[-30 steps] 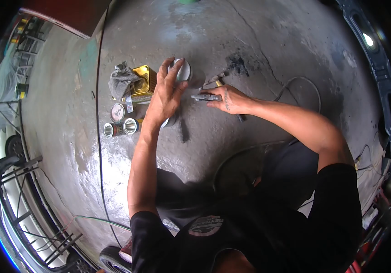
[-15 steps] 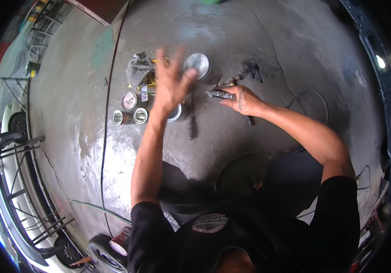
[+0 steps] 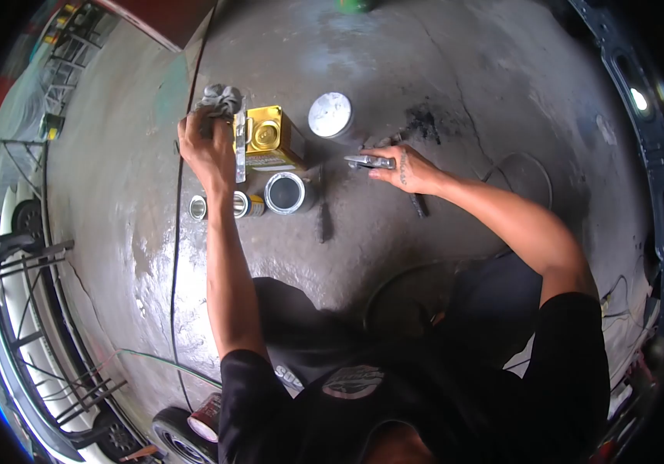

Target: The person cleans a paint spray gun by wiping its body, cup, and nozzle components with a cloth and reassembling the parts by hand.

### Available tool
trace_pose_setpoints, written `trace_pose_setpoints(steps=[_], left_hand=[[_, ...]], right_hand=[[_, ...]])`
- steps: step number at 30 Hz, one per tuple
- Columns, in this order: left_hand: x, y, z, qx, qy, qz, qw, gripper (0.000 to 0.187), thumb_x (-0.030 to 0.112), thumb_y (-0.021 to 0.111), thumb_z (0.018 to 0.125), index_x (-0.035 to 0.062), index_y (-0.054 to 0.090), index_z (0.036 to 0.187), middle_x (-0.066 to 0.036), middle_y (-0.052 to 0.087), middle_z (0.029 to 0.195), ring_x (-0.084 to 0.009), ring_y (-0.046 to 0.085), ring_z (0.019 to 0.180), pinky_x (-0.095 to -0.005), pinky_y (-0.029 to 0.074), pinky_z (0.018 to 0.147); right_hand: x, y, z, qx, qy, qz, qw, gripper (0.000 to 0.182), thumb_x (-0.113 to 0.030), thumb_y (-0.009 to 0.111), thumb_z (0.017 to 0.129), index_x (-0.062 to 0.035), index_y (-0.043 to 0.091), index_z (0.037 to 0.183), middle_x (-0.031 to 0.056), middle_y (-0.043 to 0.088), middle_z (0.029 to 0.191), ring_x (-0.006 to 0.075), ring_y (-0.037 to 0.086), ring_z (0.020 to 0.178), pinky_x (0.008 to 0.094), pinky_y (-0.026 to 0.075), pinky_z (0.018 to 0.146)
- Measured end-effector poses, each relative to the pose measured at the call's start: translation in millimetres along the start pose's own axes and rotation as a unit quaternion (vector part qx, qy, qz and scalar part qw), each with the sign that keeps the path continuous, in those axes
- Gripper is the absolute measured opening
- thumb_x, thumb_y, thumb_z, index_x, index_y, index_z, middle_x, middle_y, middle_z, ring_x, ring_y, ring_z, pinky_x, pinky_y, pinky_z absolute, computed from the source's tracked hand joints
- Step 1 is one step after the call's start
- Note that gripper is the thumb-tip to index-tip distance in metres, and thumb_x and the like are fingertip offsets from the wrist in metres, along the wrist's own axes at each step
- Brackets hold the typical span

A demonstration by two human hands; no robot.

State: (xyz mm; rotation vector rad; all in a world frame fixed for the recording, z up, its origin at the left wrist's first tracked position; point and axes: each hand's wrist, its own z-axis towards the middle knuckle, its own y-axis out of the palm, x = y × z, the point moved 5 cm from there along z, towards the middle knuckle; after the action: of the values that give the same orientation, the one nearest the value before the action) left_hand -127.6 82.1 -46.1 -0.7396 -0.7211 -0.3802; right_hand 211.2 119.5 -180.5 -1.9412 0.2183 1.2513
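Note:
My left hand is closed around a crumpled grey rag, left of a yellow square tin. A flat metal strip stands upright between the hand and the tin. My right hand grips a metal tool that looks like pliers, its narrow end pointing left. Near it stands a round can with a whitish top. Closer to me are an open can with dark contents and a small open tin, partly behind my left wrist. Another small tin is left of the wrist.
A dark long-handled tool lies on the concrete floor, and a black handle is below my right hand. A hose curves at right. A black cable runs along the left. A wheel and red can are at lower left.
My left hand, spread and blurred before, has moved left and taken hold of the rag. The rag is off the yellow tin, whose top now shows. My right hand stays nearly in place.

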Motion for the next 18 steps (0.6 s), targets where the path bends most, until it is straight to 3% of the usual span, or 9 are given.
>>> trace_pose_setpoints(steps=[3, 5, 7, 8, 10, 12, 15, 17, 18], left_hand=[[77, 30, -38, -0.117, 0.039, -0.121, 0.985, 0.028, 0.016, 0.073, 0.091, 0.0040, 0.076, 0.117, -0.023, 0.067, 0.123, -0.0367, 0.069, 0.105, -0.0449, 0.054, 0.094], [99, 72, -72, -0.130, 0.204, 0.048, 0.969, 0.035, 0.022, 0.076, 0.091, 0.0070, 0.075, 0.122, -0.027, 0.064, 0.130, -0.0423, 0.067, 0.111, -0.0465, 0.054, 0.097], [100, 87, -77, -0.093, 0.201, 0.067, 0.973, 0.038, 0.028, 0.078, 0.090, 0.0097, 0.076, 0.124, -0.029, 0.062, 0.131, -0.0471, 0.064, 0.115, -0.0493, 0.053, 0.099], [87, 92, -69, -0.112, 0.127, 0.003, 0.986, 0.037, 0.030, 0.078, 0.090, 0.0099, 0.077, 0.122, -0.029, 0.062, 0.130, -0.0473, 0.064, 0.115, -0.0502, 0.053, 0.097], [84, 96, -69, -0.135, 0.075, -0.010, 0.988, 0.037, 0.029, 0.077, 0.092, 0.0077, 0.076, 0.123, -0.031, 0.061, 0.132, -0.0458, 0.066, 0.114, -0.0481, 0.053, 0.097], [79, 100, -65, -0.127, 0.080, 0.017, 0.989, 0.036, 0.029, 0.073, 0.096, 0.0028, 0.076, 0.121, -0.028, 0.063, 0.126, -0.0390, 0.069, 0.108, -0.0452, 0.054, 0.091], [34, 114, -54, -0.148, -0.125, -0.129, 0.973, 0.037, 0.029, 0.069, 0.099, -0.0015, 0.075, 0.119, -0.025, 0.065, 0.118, -0.0346, 0.069, 0.104, -0.0431, 0.054, 0.088], [31, 113, -61, -0.131, -0.090, -0.112, 0.981, 0.041, 0.031, 0.065, 0.103, -0.0042, 0.071, 0.124, -0.027, 0.060, 0.124, -0.0360, 0.065, 0.110, -0.0441, 0.051, 0.093], [40, 112, -71, -0.107, -0.057, -0.090, 0.989, 0.042, 0.031, 0.064, 0.104, -0.0036, 0.069, 0.127, -0.028, 0.058, 0.128, -0.0383, 0.064, 0.114, -0.0451, 0.050, 0.096]], right_hand=[[1, 2, 11, 0.024, -0.070, 0.001, 0.997, 0.050, -0.028, 0.074, 0.097, -0.0083, 0.065, 0.141, 0.0258, 0.075, 0.113, 0.0340, 0.075, 0.104, 0.0430, 0.054, 0.094], [-11, 3, 13, 0.042, -0.131, 0.014, 0.990, 0.048, -0.027, 0.075, 0.096, -0.0081, 0.066, 0.140, 0.0257, 0.075, 0.109, 0.0346, 0.075, 0.099, 0.0432, 0.054, 0.091], [-24, 10, 9, 0.039, -0.136, -0.030, 0.990, 0.048, -0.025, 0.075, 0.096, -0.0083, 0.066, 0.140, 0.0258, 0.075, 0.106, 0.0354, 0.075, 0.096, 0.0433, 0.054, 0.089], [-30, 12, 5, 0.042, -0.134, -0.051, 0.989, 0.047, -0.024, 0.075, 0.096, -0.0084, 0.066, 0.140, 0.0258, 0.075, 0.104, 0.0358, 0.075, 0.094, 0.0433, 0.054, 0.088], [-36, 12, -3, 0.021, -0.085, -0.033, 0.996, 0.047, -0.023, 0.075, 0.096, -0.0086, 0.066, 0.140, 0.0264, 0.075, 0.103, 0.0354, 0.075, 0.093, 0.0438, 0.054, 0.086], [-45, 4, -6, 0.001, -0.047, -0.019, 0.999, 0.047, -0.023, 0.075, 0.096, -0.0082, 0.065, 0.140, 0.0269, 0.074, 0.102, 0.0348, 0.075, 0.092, 0.0442, 0.054, 0.084], [-45, 4, -12, -0.039, 0.022, -0.010, 0.999, 0.048, -0.023, 0.076, 0.096, -0.0063, 0.065, 0.139, 0.0273, 0.074, 0.102, 0.0336, 0.075, 0.091, 0.0443, 0.053, 0.083], [-38, 8, -11, -0.064, 0.084, -0.031, 0.994, 0.048, -0.023, 0.076, 0.095, -0.0045, 0.066, 0.138, 0.0272, 0.074, 0.105, 0.0330, 0.075, 0.094, 0.0439, 0.054, 0.085], [-38, 7, -8, -0.024, 0.028, -0.030, 0.999, 0.045, -0.020, 0.076, 0.095, -0.0029, 0.067, 0.136, 0.0238, 0.075, 0.105, 0.0284, 0.074, 0.092, 0.0422, 0.054, 0.085]])
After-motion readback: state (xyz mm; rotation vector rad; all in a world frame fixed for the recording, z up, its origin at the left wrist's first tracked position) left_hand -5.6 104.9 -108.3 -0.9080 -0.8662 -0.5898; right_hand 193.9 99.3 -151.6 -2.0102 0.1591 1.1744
